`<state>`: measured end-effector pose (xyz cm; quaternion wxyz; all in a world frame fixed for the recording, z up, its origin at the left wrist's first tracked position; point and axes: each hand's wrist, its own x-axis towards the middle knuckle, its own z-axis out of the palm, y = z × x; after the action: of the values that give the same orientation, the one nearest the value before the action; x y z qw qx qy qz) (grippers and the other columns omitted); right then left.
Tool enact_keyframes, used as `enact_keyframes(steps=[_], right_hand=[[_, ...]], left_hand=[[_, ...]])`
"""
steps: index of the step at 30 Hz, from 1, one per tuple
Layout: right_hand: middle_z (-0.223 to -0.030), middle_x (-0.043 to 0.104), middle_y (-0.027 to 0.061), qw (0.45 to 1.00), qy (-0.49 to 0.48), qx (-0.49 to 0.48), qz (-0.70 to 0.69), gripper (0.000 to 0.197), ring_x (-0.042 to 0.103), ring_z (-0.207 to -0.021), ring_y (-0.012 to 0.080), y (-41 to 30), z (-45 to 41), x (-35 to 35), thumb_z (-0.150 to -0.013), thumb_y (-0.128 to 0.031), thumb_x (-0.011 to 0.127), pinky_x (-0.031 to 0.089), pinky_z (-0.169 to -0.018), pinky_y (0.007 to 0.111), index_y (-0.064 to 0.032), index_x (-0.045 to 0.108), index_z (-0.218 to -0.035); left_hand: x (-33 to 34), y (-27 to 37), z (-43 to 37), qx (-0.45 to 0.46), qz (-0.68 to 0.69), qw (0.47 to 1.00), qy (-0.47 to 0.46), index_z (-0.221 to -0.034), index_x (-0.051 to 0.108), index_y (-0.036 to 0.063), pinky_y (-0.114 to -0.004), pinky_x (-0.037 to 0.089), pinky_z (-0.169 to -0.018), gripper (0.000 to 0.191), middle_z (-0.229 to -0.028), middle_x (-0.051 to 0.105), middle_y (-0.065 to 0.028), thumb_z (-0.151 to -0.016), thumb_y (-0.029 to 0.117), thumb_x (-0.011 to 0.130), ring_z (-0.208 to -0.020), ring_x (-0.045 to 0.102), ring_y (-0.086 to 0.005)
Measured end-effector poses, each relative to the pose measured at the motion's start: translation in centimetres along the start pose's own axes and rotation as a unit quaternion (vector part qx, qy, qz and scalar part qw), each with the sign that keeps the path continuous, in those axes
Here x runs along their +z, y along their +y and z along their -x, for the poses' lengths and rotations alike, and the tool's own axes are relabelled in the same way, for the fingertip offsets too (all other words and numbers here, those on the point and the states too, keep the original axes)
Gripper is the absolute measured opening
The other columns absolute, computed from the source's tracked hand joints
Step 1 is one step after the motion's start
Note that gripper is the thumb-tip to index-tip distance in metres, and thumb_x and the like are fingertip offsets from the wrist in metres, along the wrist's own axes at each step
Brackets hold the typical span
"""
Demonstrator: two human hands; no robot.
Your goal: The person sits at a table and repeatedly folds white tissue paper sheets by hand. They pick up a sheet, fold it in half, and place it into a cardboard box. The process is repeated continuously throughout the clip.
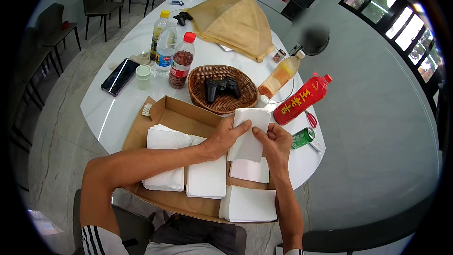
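Observation:
Between my two hands is a small sheaf of white paper sheets [247, 141], raised above an open cardboard box [191, 108]. My left hand [224, 136] grips its left edge, thumb on the front. At the right edge my right hand [276, 143] pinches it between thumb and curled fingers. The top sheet looks thin and slightly see-through. Inside the box lie a left stack of white paper [164, 177], a middle stack [206, 177], a smaller stack [249, 171] under the sheaf, and a front right stack [252, 203]. My left forearm hides part of the left and middle stacks.
Behind the box, a wicker basket [196, 94] holds a black game controller [222, 88]. A red bottle [300, 99], green can [302, 138] and scissors [311, 119] lie right. Several bottles, including one with a red cap [181, 62], and a phone [120, 77] are left. A food cover [233, 21] stands behind.

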<state>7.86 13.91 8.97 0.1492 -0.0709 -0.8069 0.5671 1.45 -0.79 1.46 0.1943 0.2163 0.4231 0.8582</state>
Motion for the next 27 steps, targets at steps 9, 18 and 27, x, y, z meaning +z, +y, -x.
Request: enact_keyframes(steps=[9, 18, 27], right_hand=[[-0.076, 0.074, 0.0114, 0.984, 0.017, -0.039, 0.173, 0.024, 0.065, -0.065, 0.0123, 0.0, 0.1, -0.6, -0.089, -0.013, 0.081, 0.052, -0.06, 0.028, 0.0064, 0.071, -0.1], [-0.073, 0.071, 0.0117, 0.973, -0.096, 0.031, 0.208, 0.031, 0.066, -0.062, 0.0178, 1.4, 0.3, -3.4, -0.082, -0.016, 0.087, 0.053, -0.062, 0.032, 0.004, 0.072, -0.099], [-0.08, 0.073, 0.0104, 0.97, -0.218, 0.047, 0.092, 0.02, 0.066, -0.069, 0.0122, -2.9, 8.0, -5.9, -0.088, -0.003, 0.08, 0.054, -0.061, 0.028, 0.0085, 0.074, -0.103]], left_hand=[[-0.2, -0.2, -0.3, 0.023, -0.007, 0.999, 0.024, -0.135, 0.061, 0.0035, -0.031, 0.058, -0.09, 0.037, -0.121, 0.071, -0.0057, -0.109, 0.029, 0.063, -0.106, 0.069, -0.0116], [-0.3, 0.0, -0.6, 0.037, 0.054, 0.995, 0.075, -0.129, 0.062, 0.0027, -0.033, 0.061, -0.082, 0.031, -0.113, 0.072, -0.0077, -0.108, 0.026, 0.063, -0.097, 0.072, -0.0146], [-1.3, 0.4, -0.4, 0.034, 0.069, 0.988, 0.132, -0.127, 0.064, 0.0021, -0.032, 0.062, -0.083, 0.033, -0.111, 0.073, -0.0075, -0.107, 0.029, 0.064, -0.099, 0.073, -0.0151]])
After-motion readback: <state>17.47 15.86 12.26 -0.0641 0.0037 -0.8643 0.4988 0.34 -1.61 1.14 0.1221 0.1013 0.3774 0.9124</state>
